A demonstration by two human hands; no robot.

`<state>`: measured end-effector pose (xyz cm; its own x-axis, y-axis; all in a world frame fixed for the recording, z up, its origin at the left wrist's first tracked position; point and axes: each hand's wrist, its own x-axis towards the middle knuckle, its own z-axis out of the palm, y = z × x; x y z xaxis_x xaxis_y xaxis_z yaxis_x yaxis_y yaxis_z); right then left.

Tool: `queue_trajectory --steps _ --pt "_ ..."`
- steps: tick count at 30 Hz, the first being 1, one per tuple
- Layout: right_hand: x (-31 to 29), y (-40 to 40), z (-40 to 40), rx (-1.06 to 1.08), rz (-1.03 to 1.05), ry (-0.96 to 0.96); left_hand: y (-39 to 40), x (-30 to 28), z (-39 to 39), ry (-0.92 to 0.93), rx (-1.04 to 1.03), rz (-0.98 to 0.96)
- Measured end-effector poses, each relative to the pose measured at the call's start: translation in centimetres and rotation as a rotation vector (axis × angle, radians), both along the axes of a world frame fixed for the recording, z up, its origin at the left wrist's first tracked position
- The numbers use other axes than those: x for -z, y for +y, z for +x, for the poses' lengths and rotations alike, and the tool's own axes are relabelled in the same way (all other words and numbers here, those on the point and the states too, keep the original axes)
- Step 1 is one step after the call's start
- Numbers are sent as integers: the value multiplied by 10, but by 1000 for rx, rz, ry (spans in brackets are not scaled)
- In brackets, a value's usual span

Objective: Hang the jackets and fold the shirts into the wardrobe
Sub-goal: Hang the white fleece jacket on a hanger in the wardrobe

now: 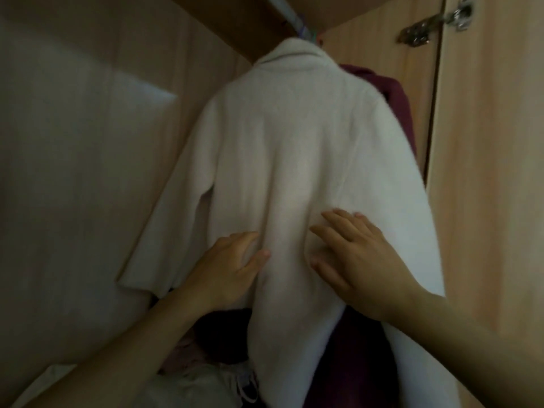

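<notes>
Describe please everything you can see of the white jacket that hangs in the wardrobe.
The white jacket looks soft and fuzzy, like fleece, with a folded collar at the top. It hangs upright from a hanger under the rail, its back toward the camera, sleeves drooping at both sides. The left hand and the right hand rest on its lower back with fingers spread, not gripping. A dark purple garment hangs just behind it, on its right. The front is hidden.

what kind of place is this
Most likely the inside of a wooden wardrobe in a home. A white jacket hangs from a rail, a dark red garment hangs behind it, and a door hinge shows at upper right. Both hands touch the jacket.
</notes>
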<state>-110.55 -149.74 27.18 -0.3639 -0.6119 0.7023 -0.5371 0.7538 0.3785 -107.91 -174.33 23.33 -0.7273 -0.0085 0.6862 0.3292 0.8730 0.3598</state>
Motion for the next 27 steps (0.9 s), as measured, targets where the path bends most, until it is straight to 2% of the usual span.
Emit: queue_trajectory --steps 3,8,12,18,27 --pt "4 27 22 -15 -19 -28 22 -3 28 60 5 -26" --pt "15 87 58 -7 -37 -101 73 -2 64 52 -8 -49" --pt "32 149 93 32 -44 -178 140 5 102 97 29 -36" --pt "60 223 131 44 -88 -239 215 31 138 28 128 -64" --pt "67 302 157 265 -140 -231 305 42 139 42 322 -29"
